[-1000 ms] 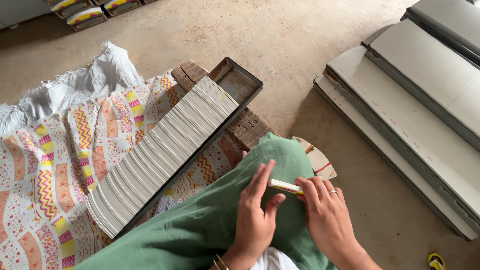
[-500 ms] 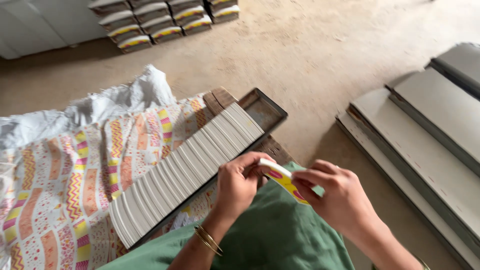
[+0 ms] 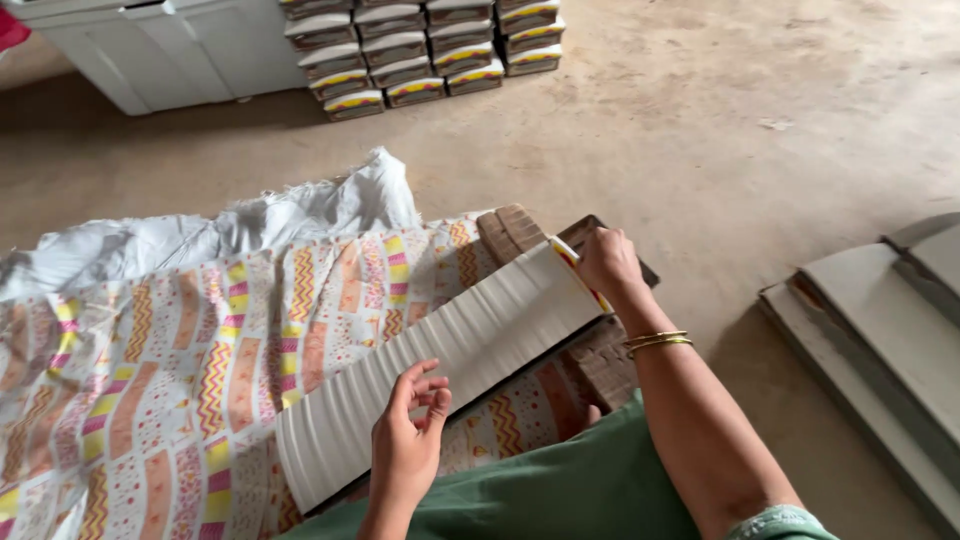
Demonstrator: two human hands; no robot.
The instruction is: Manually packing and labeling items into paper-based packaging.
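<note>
Soft, even daylight covering the floor point(image 3: 700, 120); faint shadow lying beneath the cabinets point(image 3: 150, 50); slight blurring and bending towards frame edges; no glare.

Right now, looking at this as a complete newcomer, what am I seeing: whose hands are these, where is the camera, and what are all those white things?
There is no machine here: a person wears a camera on the head, so you look down at their own two hands. A long dark tray lies on a patterned cloth and is packed with a row of flat white packets. The right hand holds one packet with a yellow and red edge at the row's far end. The left hand hovers open over the near end. Stacked boxes stand on the floor beyond.
</note>
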